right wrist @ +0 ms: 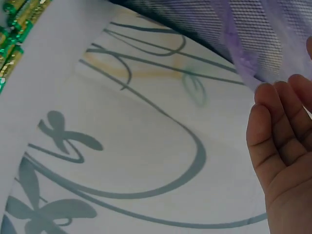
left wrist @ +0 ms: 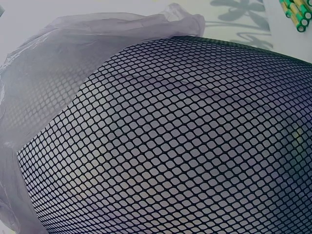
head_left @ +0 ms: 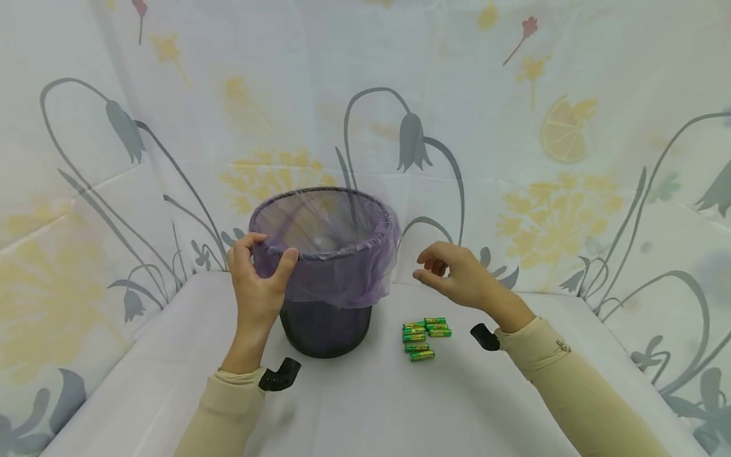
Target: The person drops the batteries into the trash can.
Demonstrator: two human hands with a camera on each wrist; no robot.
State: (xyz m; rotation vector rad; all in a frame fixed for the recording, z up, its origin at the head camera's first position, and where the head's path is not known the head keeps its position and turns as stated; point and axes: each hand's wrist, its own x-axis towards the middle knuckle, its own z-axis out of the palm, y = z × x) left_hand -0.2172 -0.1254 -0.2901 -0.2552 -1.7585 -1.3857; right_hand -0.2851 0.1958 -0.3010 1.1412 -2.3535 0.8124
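A round black mesh waste bin (head_left: 328, 330) stands upright, its rim covered by a thin purple bin liner (head_left: 337, 279) that is folded down over the outside. My left hand (head_left: 257, 279) grips the near left of the rim, thumb and bent fingers apart on the liner. In the left wrist view only the mesh and liner show, not the hand. My right hand (head_left: 457, 273) hovers right of the bin with fingers loosely bent and nothing visible in it. Below it, several green and gold batteries (head_left: 414, 338) lie on the white surface.
A white cloth (head_left: 365, 419) covers the table. Behind and at both sides hangs a white sheet (head_left: 320, 76) printed with grey and yellow flowers. Small black mounts (head_left: 280, 374) stick out at both sleeve cuffs.
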